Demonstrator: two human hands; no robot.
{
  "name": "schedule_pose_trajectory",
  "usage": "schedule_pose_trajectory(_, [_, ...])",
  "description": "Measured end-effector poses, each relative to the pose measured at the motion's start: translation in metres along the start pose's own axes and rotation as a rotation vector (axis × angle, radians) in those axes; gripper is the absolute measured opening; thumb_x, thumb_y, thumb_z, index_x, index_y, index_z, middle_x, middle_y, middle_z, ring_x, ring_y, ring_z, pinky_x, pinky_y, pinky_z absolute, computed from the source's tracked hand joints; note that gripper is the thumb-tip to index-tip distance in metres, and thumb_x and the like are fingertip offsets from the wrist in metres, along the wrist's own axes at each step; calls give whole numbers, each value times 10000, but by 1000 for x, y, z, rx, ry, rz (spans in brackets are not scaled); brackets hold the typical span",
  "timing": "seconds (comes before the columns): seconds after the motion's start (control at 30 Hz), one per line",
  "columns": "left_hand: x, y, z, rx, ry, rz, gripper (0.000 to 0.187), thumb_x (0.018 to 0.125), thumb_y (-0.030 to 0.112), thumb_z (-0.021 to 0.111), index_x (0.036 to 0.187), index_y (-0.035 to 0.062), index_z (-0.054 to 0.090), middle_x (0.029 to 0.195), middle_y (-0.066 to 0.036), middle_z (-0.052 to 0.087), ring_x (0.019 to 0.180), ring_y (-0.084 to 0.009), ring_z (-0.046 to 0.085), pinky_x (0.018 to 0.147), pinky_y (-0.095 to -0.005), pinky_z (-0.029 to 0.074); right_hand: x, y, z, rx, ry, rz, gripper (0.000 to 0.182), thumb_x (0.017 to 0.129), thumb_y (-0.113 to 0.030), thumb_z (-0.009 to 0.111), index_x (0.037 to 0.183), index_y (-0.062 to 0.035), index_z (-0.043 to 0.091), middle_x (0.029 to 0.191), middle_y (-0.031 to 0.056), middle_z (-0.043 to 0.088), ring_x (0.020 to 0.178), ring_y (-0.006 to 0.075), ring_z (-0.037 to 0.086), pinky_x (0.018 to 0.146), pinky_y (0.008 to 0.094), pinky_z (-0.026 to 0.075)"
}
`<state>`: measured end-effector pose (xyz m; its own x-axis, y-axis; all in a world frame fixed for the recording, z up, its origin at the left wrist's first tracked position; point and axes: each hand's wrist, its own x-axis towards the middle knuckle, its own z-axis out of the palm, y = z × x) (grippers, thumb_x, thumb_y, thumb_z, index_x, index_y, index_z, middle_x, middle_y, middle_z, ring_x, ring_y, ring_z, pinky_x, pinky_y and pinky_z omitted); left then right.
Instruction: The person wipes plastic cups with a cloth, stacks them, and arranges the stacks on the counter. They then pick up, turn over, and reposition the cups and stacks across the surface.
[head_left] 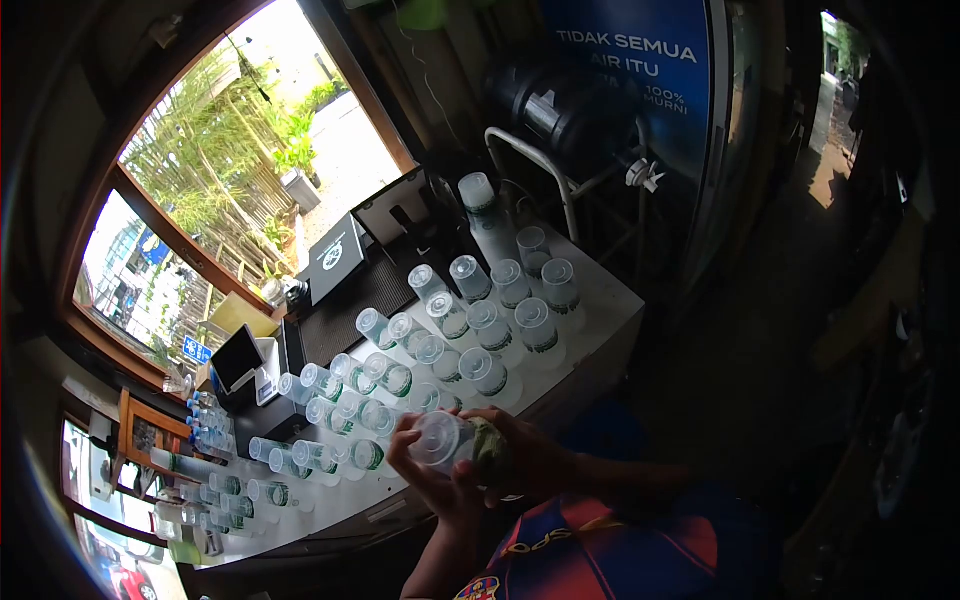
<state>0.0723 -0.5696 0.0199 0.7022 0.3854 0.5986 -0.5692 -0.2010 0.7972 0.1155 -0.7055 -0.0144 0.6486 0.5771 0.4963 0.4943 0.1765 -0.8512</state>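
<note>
Both hands meet at the near edge of the white desk, at about 6 o'clock in the view. The left hand has its fingers curled round a clear plastic cup, turned so its round end faces the camera; whether that end is the base or a lidded mouth is hard to tell. The right hand closes over the other end of the same cup, and something greenish, perhaps a cloth, sits between its fingers and the cup.

From 9 o'clock round to 1 o'clock of the hands, the desk is covered with rows of upside-down cups, clear with green print; they look empty. At 12 o'clock, at the far edge, stands a taller stack of cups. At 10 o'clock small water bottles cluster near a window. A dark water jug rests on a stand at 1 o'clock, before a blue poster.
</note>
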Motion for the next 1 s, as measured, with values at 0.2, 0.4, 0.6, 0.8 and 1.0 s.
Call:
schedule_pose_trajectory(0.2, [17,38,-23,-27,214,72,657,839,490,817,1124,76,394,1277,-261,527,1168,-362,580,1018,-501,504,9,28,38,-126,-135,-224,772,789,-330,831,1394,-38,451,1324,185,553,1264,389,547,1105,459,428])
schedule_pose_trajectory(0.4, [-7,28,-34,108,177,106,653,781,429,889,1069,110,398,1290,-197,487,1160,-369,591,1015,-507,518,39,6,27,-102,-180,-337,828,738,-331,882,1376,12,483,1372,231,504,1244,417,542,1099,479,431])
schedule_pose_trajectory(0.6, [22,44,-68,-38,332,-22,596,807,391,867,1075,106,417,1287,-172,491,1184,-375,598,980,-475,532,24,15,50,66,-192,-132,902,650,-288,925,1383,12,491,1424,246,476,1292,412,525,1086,471,458])
schedule_pose_trajectory(0.8, [1,31,-61,-168,333,-274,529,818,300,857,1111,116,457,1322,-177,522,1209,-322,570,1048,-448,459,55,2,38,38,-266,-28,945,708,-305,923,1436,28,421,1390,251,509,1266,419,546,1050,460,478])
schedule_pose_trajectory(1.0, [13,40,-79,-191,298,-102,605,817,279,878,1157,114,404,1322,-245,548,1192,-309,593,1035,-433,474,54,5,36,-142,-443,-5,893,719,-229,890,1448,-19,420,1327,232,562,1239,407,565,1059,453,453])
